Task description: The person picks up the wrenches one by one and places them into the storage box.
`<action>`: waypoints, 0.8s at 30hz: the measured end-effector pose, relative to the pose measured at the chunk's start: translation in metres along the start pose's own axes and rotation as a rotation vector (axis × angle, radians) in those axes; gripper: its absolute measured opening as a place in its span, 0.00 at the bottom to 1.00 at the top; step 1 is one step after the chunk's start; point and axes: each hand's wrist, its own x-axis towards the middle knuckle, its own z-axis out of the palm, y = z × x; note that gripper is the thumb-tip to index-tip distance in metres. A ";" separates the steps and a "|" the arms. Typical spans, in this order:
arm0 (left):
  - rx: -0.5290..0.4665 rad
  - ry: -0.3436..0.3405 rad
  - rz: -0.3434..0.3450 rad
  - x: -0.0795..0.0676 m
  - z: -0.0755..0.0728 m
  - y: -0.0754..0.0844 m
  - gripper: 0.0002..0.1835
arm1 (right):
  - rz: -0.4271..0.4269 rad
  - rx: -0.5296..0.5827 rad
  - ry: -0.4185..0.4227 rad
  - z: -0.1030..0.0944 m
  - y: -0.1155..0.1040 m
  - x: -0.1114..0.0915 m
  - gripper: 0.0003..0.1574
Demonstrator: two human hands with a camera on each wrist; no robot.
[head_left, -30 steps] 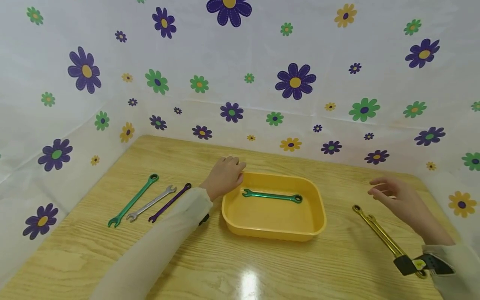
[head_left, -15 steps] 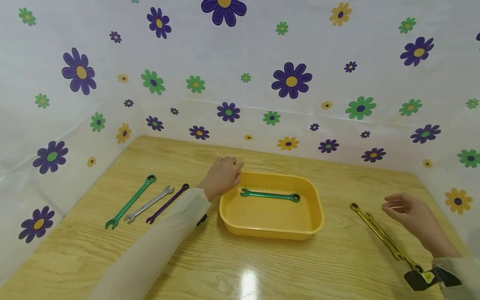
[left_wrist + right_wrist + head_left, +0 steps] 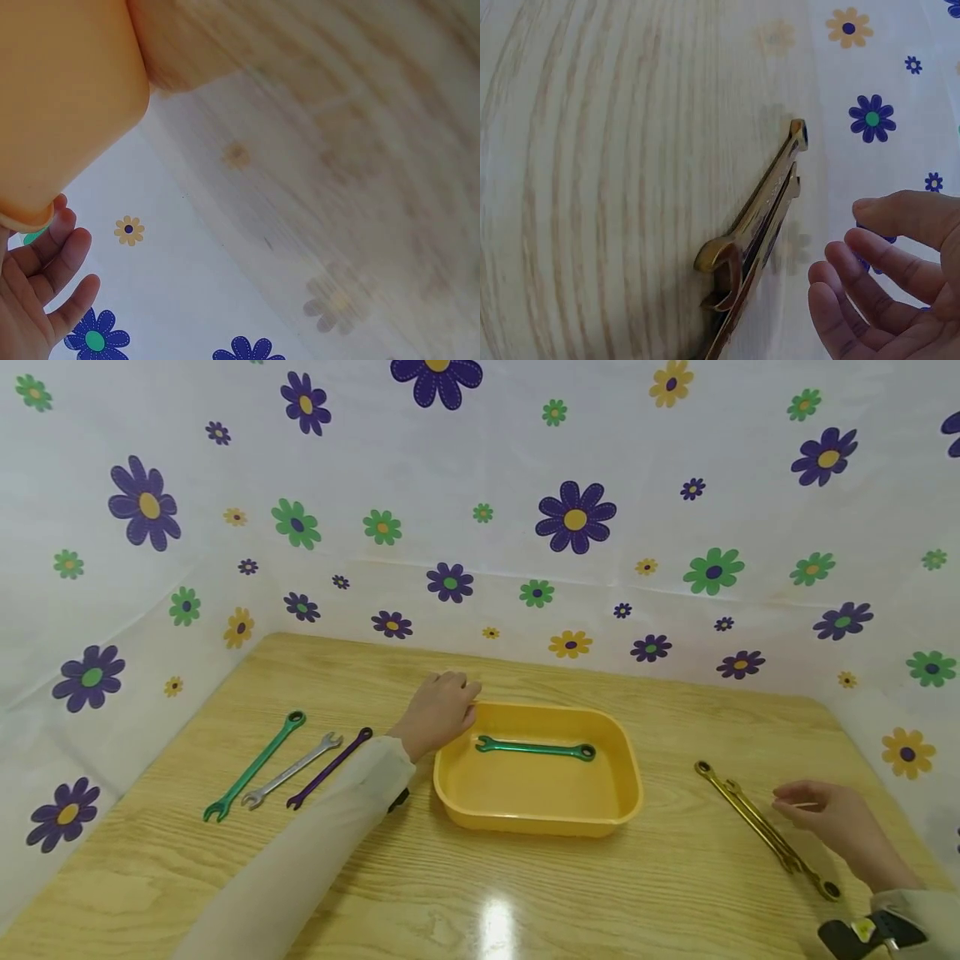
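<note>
A: Noticing any change around the tabletop's (image 3: 420, 893) near-right corner?

B: Yes, bringing the right hand (image 3: 834, 817) nearer that corner than a second ago, down along the right edge, and carrying nothing. Keeping its fingers (image 3: 904, 270) loosely bent and apart.

A: Meaning what for the work?

B: Probably leaving the two gold wrenches (image 3: 750, 817) lying free for now, judging by that unladen hand.

A: Lying where, relative to those fingers?

B: Lying just beside them, not touching, on the side away from the right edge, and slanting from the near-right corner inward.

A: Seeing more, farther in?

B: Towards the left edge, seeing a slanting row: green wrench (image 3: 257, 766), silver wrench (image 3: 292, 770) and purple wrench (image 3: 328, 769). Then, near the tabletop's middle, seeing the yellow tray (image 3: 536, 793) and, inside it, closer to its far wall, a second green wrench (image 3: 532, 748), lying crosswise.

A: Holding the tray at all?

B: Apparently clamping its rim at the far-left corner with the left hand's (image 3: 435, 714) curled fingers; not making out the thumb clearly. Past the tabletop's far edge, seeing flowered cloth (image 3: 420, 468), hanging upright.
</note>
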 end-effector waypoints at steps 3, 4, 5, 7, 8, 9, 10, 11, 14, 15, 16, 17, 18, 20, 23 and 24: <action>0.014 0.020 0.006 0.000 0.002 -0.002 0.12 | 0.024 0.004 -0.038 0.000 0.001 0.002 0.28; 0.016 0.024 0.008 -0.001 0.001 -0.002 0.11 | 0.030 0.003 -0.048 0.000 0.002 0.003 0.28; 0.014 0.024 0.006 -0.001 0.001 -0.003 0.11 | 0.038 0.005 -0.054 0.001 0.002 0.003 0.28; 0.012 0.020 0.004 -0.001 0.000 -0.003 0.11 | 0.048 0.011 -0.064 0.002 0.003 0.005 0.29; 0.009 0.018 0.003 -0.001 0.000 -0.003 0.11 | 0.055 0.018 -0.071 0.002 0.004 0.005 0.29; 0.008 0.014 0.001 -0.001 0.000 -0.003 0.11 | 0.066 0.020 -0.073 0.003 0.004 0.006 0.29; 0.006 0.011 0.000 0.000 -0.001 -0.003 0.11 | 0.074 0.023 -0.077 0.004 0.005 0.006 0.29; 0.004 0.010 -0.001 0.000 -0.001 -0.003 0.11 | 0.082 0.026 -0.081 0.005 0.006 0.007 0.29; 0.003 0.010 0.002 0.000 -0.001 -0.002 0.11 | 0.077 0.005 -0.075 0.009 0.010 0.007 0.27; 0.001 0.010 0.001 -0.001 -0.001 -0.002 0.11 | 0.068 -0.005 -0.072 0.010 0.012 0.008 0.26; 0.000 0.009 0.002 -0.001 -0.001 -0.002 0.11 | 0.060 -0.015 -0.071 0.011 0.013 0.008 0.26; -0.001 0.008 0.001 -0.001 -0.001 -0.002 0.11 | 0.047 -0.029 -0.065 0.013 0.014 0.008 0.25; 0.001 0.006 0.001 -0.001 -0.001 -0.001 0.11 | 0.034 -0.041 -0.058 0.014 0.015 0.008 0.25; 0.001 0.001 -0.003 -0.001 0.000 -0.001 0.11 | 0.023 -0.048 -0.055 0.015 0.015 0.008 0.24; -0.002 -0.004 -0.006 0.000 0.000 -0.001 0.11 | 0.013 -0.061 -0.049 0.017 0.015 0.008 0.21; -0.005 -0.003 -0.005 0.000 0.000 0.000 0.11 | 0.015 -0.056 -0.053 0.017 0.015 0.008 0.20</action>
